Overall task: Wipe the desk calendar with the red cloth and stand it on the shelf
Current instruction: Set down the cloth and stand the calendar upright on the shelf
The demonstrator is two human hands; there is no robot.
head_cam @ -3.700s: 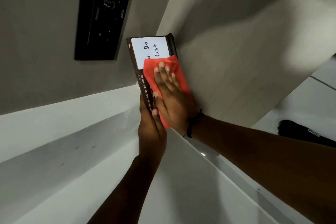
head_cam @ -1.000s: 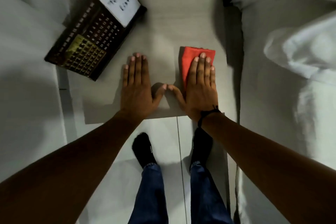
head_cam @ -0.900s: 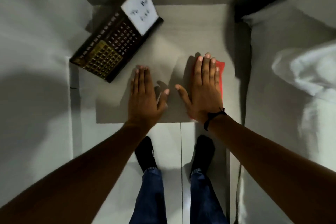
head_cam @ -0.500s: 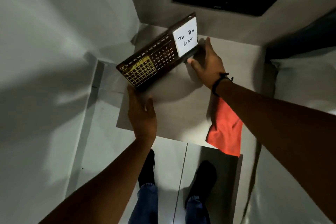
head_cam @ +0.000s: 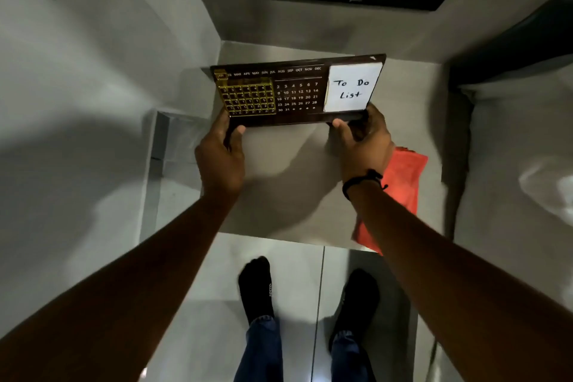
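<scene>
Now both hands pinch the dark brown wooden desk calendar (head_cam: 297, 93) upright over the grey shelf (head_cam: 291, 183).
Left hand (head_cam: 220, 158) and right hand (head_cam: 364, 139) grip only its bottom corners; may tip on release, and the red cloth (head_cam: 400, 192) overhanging the edge may slide off.

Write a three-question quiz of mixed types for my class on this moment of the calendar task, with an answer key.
1. True or false: both the left hand and the right hand grip the desk calendar by its lower edge.
2. Multiple choice: where is the red cloth? A) draped over the calendar B) on the shelf beside the right wrist, overhanging its front edge C) on the floor
3. Fill in: the white note on the calendar's right side reads "To Do ____".

Key: 1 true; 2 B; 3 List.
</scene>
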